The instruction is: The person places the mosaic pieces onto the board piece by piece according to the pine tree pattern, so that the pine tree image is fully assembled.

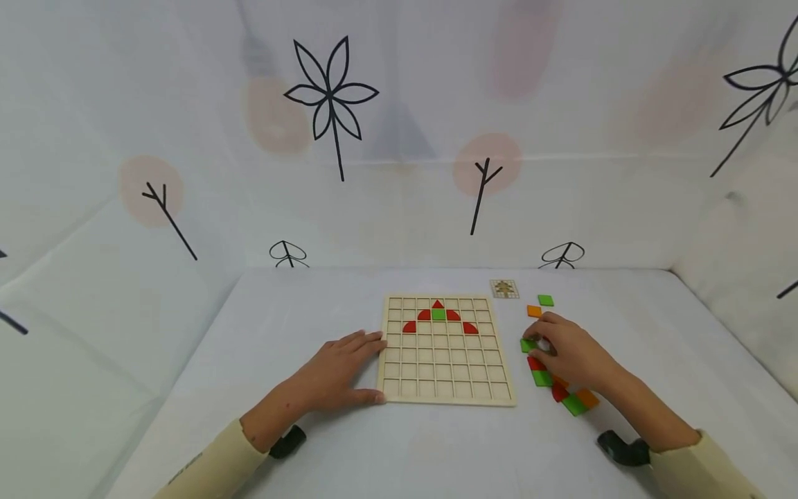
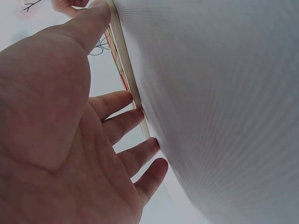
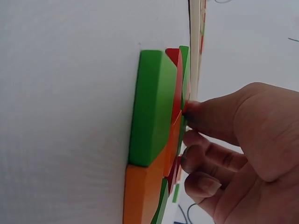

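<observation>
A square wooden grid board [image 1: 442, 353] lies on the white table. Set in its upper cells are a red triangle [image 1: 438, 304], a green square [image 1: 439, 314] and several red rounded pieces [image 1: 471, 328]. My left hand [image 1: 339, 371] rests at the board's left edge, fingers extended; in the left wrist view the thumb and fingertips touch its side. Right of the board, my right hand [image 1: 570, 350] has its fingers curled, thumb and index finger at opposite sides of a green tile [image 1: 527, 345]. In the right wrist view the curled fingers [image 3: 203, 184] partly hide the tiles behind.
Loose tiles lie beside and below the right hand, among them a green tile [image 1: 575, 405], an orange tile [image 1: 587, 398] and a red tile [image 1: 560, 393]. Farther back are another orange tile [image 1: 534, 311], another green tile [image 1: 545, 300] and a small patterned card [image 1: 504, 289].
</observation>
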Action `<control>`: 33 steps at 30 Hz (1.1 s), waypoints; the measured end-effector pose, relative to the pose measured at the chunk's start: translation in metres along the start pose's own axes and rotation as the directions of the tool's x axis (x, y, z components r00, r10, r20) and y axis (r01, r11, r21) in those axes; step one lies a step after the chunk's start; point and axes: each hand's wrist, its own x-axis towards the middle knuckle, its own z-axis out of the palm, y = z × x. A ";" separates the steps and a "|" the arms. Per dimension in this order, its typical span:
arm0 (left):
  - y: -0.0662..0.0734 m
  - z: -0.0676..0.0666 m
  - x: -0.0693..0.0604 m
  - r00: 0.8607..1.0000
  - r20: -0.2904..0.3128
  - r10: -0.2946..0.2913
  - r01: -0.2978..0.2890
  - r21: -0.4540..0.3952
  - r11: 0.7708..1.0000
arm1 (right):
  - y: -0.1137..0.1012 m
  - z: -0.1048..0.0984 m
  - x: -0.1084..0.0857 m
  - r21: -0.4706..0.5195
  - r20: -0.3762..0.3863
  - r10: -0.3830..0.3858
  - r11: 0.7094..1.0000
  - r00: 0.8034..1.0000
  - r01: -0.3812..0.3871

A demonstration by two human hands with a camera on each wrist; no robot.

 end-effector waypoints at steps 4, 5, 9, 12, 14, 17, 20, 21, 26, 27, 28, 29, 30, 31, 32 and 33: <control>0.001 0.000 0.000 1.000 0.007 -0.010 0.010 -0.003 1.000 | -0.001 0.000 0.000 0.005 -0.001 0.002 1.000 1.000 -0.002; 0.001 0.000 0.000 1.000 0.009 -0.014 0.014 -0.004 1.000 | -0.001 0.001 0.000 0.009 0.000 0.005 1.000 1.000 -0.005; 0.001 0.000 0.000 1.000 0.015 -0.024 0.024 -0.011 1.000 | -0.004 0.001 0.001 0.026 0.012 0.031 0.999 0.999 -0.032; 0.000 0.001 0.000 1.000 0.010 -0.017 0.017 -0.015 1.000 | -0.006 0.002 0.001 0.032 0.020 0.053 0.998 0.998 -0.053; 0.000 0.002 0.000 1.000 0.008 -0.014 0.014 -0.013 1.000 | -0.007 0.002 0.001 0.033 0.019 0.061 0.998 0.998 -0.062; -0.001 0.003 0.001 1.000 0.005 -0.012 0.012 -0.012 1.000 | -0.007 0.002 0.001 0.037 0.016 0.065 0.997 0.998 -0.066; -0.001 0.003 0.001 1.000 0.003 -0.013 0.013 -0.008 1.000 | -0.007 0.003 0.002 0.041 0.017 0.067 0.997 0.998 -0.067; -0.002 0.003 0.001 1.000 0.002 -0.013 0.013 -0.006 1.000 | -0.007 0.003 0.002 0.042 0.018 0.068 0.997 0.998 -0.068; -0.001 0.003 0.001 1.000 0.004 -0.014 0.014 -0.005 1.000 | -0.006 0.003 0.002 0.047 0.023 0.069 0.996 0.997 -0.070; -0.001 0.003 0.000 1.000 0.004 -0.014 0.014 -0.005 1.000 | -0.006 0.003 0.002 0.047 0.021 0.068 0.996 0.997 -0.069; -0.001 0.003 0.000 1.000 0.003 -0.014 0.014 -0.006 1.000 | -0.006 0.002 0.002 0.046 0.019 0.066 0.997 0.998 -0.066; -0.001 0.003 0.000 1.000 0.002 -0.014 0.014 -0.005 1.000 | -0.006 0.002 0.002 0.044 0.016 0.063 0.997 0.998 -0.064; -0.001 0.003 0.000 1.000 0.002 -0.014 0.014 -0.005 1.000 | -0.006 0.002 0.002 0.043 0.014 0.061 0.997 0.998 -0.062; 0.000 0.003 0.000 1.000 0.001 -0.013 0.013 -0.004 1.000 | -0.006 0.002 0.002 0.041 0.014 0.062 0.997 0.998 -0.063; 0.000 0.003 0.000 1.000 0.000 -0.012 0.012 -0.003 1.000 | -0.006 0.002 0.002 0.039 0.013 0.063 0.997 0.998 -0.063; 0.000 0.003 0.000 1.000 -0.002 -0.011 0.011 -0.003 1.000 | -0.007 0.002 0.002 0.038 0.013 0.064 0.997 0.998 -0.064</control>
